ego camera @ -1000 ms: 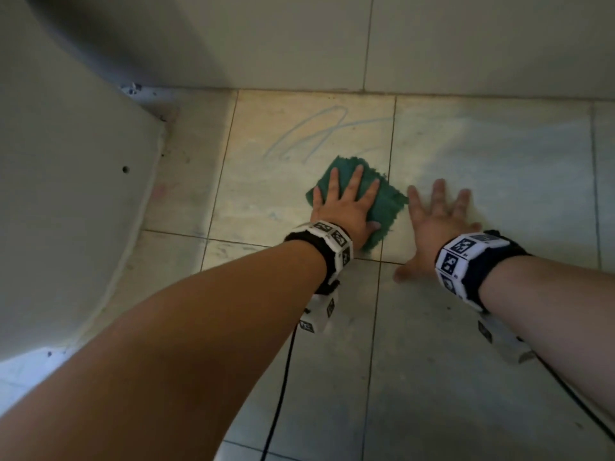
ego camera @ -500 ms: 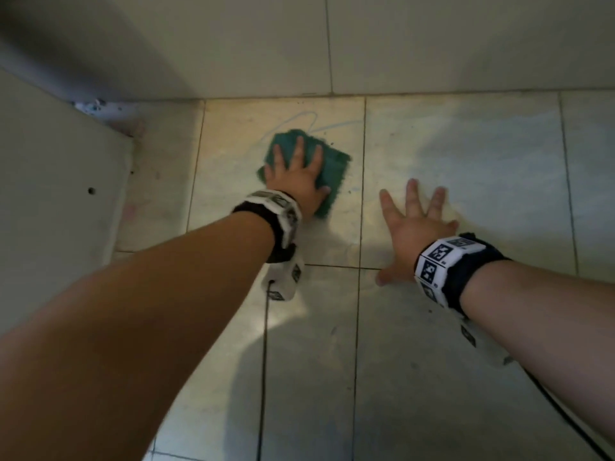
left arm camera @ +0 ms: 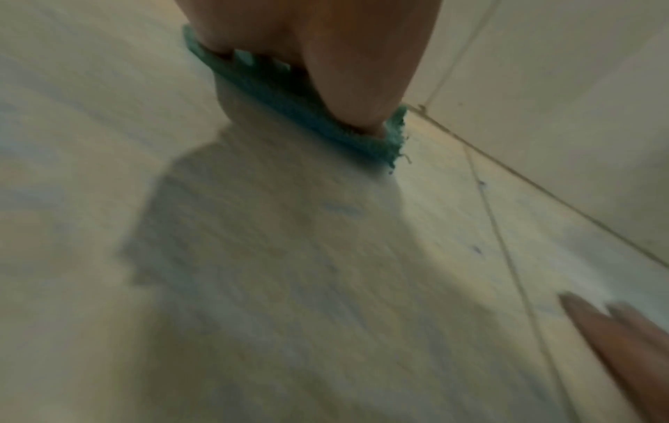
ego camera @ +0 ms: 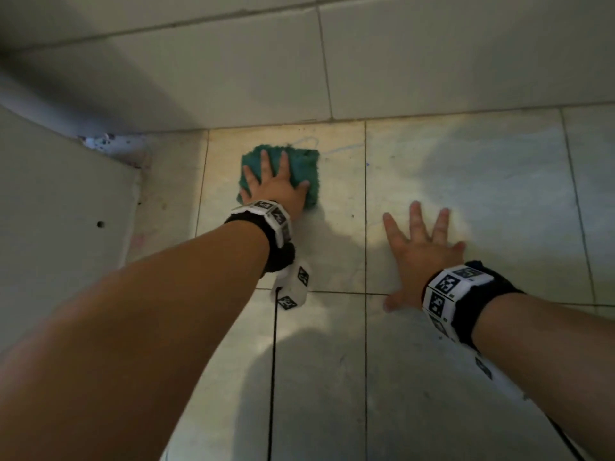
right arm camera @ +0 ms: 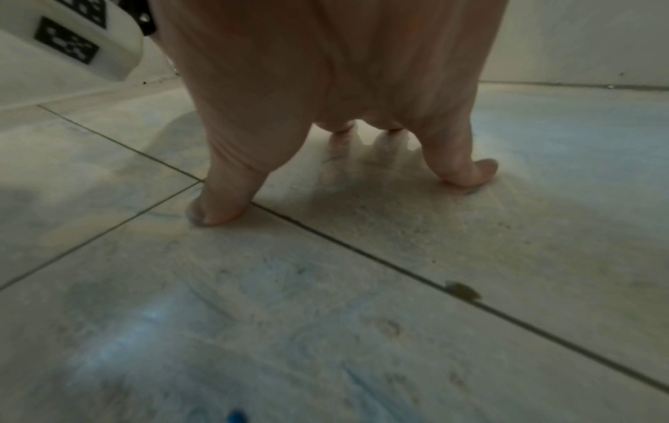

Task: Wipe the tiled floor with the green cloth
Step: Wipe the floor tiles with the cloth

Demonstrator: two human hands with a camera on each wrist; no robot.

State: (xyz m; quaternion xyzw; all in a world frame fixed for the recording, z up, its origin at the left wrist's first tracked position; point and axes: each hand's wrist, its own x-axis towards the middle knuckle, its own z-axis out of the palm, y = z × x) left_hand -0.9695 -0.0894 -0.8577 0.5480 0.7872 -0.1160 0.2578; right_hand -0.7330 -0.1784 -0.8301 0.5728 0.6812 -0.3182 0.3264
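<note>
- The place is a tiled floor (ego camera: 466, 181) of pale, large tiles with dark grout lines; it meets a tiled wall (ego camera: 432, 61) at the far side.
- Nearest to the camera, two bare forearms reach forward, each with a black band that carries white blocks with black square markers, and a thin black cable (ego camera: 273, 377) runs along the floor under the left arm.
- The right hand (ego camera: 421, 257) lies flat on the floor, fingers straight and spread, holding nothing. In the right wrist view its thumb tip (right arm camera: 213, 206) touches the floor just beside a crossing of grout lines.
- Farther away, the left hand (ego camera: 276, 188) presses flat on the green cloth (ego camera: 301, 164), its fingers straight and a little apart, not curled around the cloth.
- The cloth lies flat on the floor tile, near the wall but apart from it; the left wrist view is blurred.
- At the left, a pale curved fixture (ego camera: 60, 211) stands on the floor, with a small dark hole in its side.
- Faint blue marks (ego camera: 339, 148) show on the tile just beyond the cloth.
</note>
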